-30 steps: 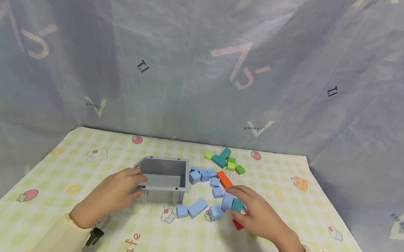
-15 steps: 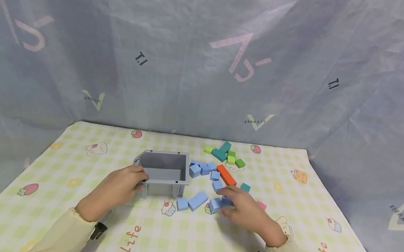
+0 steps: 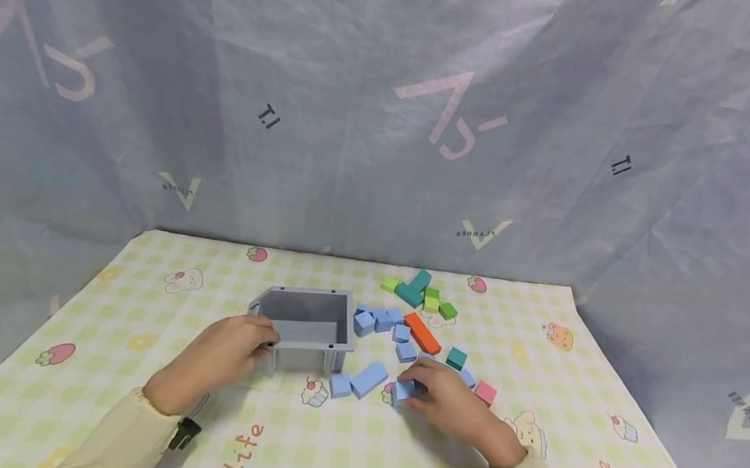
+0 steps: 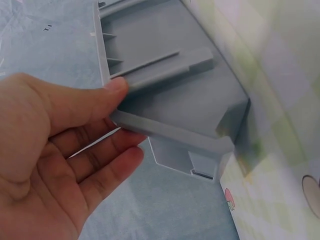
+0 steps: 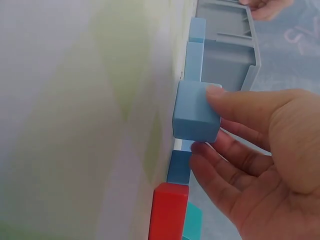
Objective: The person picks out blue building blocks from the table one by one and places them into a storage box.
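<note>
Right now the right hand [image 3: 449, 406] pinches a light-blue cube [image 5: 196, 111], thumb on one face and fingertips [image 5: 212, 92] curled over the opposite one; the cube sits on the mat [image 3: 131, 330], just right of the grey bin's [image 3: 307, 327] front corner. From the fingers the bin lies to the left and slightly farther from the person, with a long blue block [image 3: 369, 379] and a small blue cube [image 3: 340, 385] in between. The bin's open top faces up; its long axis runs away from the person. The right hand is the nearer one to the cube; its forearm comes in from the lower right, palm down, wrist low over the mat. The left hand [image 3: 225, 352] grips the bin's near-left wall, thumb [image 4: 75, 102] laid along the rim, the other fingers loosely bent under the lip. To the right of the bin lie more blue blocks [image 3: 376, 319], an orange bar [image 3: 422, 333], a teal cube [image 3: 456, 358] and a pink cube [image 3: 485, 392]; beyond them, green and teal pieces [image 3: 418, 293]. The bin's inside looks bare from the head view.
</note>
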`<state>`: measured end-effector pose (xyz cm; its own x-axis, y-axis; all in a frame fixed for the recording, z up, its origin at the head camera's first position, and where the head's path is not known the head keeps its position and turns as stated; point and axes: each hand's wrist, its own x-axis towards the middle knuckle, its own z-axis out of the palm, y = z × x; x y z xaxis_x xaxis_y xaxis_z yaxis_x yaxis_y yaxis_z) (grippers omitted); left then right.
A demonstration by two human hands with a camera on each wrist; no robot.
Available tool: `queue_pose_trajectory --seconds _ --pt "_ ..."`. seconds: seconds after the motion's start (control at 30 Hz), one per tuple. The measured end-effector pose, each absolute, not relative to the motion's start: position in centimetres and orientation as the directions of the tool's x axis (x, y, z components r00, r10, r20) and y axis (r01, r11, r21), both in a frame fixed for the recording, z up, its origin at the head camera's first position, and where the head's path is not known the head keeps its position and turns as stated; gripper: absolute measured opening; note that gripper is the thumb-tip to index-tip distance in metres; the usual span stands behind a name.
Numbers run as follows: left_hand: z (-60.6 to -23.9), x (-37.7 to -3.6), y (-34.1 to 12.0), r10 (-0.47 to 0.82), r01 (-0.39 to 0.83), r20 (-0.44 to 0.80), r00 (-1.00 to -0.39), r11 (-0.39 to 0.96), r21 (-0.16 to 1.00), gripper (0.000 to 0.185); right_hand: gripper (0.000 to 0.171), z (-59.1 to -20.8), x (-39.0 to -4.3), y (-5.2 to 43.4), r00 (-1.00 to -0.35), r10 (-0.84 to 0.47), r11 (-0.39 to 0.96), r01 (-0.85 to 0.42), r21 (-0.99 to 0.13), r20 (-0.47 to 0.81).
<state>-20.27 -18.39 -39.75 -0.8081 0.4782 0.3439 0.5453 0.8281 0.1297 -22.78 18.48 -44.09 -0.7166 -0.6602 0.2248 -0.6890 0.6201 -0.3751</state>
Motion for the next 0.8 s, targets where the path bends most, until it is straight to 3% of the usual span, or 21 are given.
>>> queue_pose_trajectory --seconds 0.53,0.8 --pt "-39.68 -20.21 -18.74 0.512 0.58 0.302 -0.804 0.788 0.207 0.017 0.025 -44.35 -22.76 18.77 -0.741 -0.643 0.587 -0.639 -0.498 0.192" --pt "-39.61 -20.2 -18.6 0.517 0.589 0.329 -0.79 0.789 0.177 0.018 0.024 -44.47 -23.03 19.27 -0.756 -0.63 0.584 -0.613 -0.533 0.179"
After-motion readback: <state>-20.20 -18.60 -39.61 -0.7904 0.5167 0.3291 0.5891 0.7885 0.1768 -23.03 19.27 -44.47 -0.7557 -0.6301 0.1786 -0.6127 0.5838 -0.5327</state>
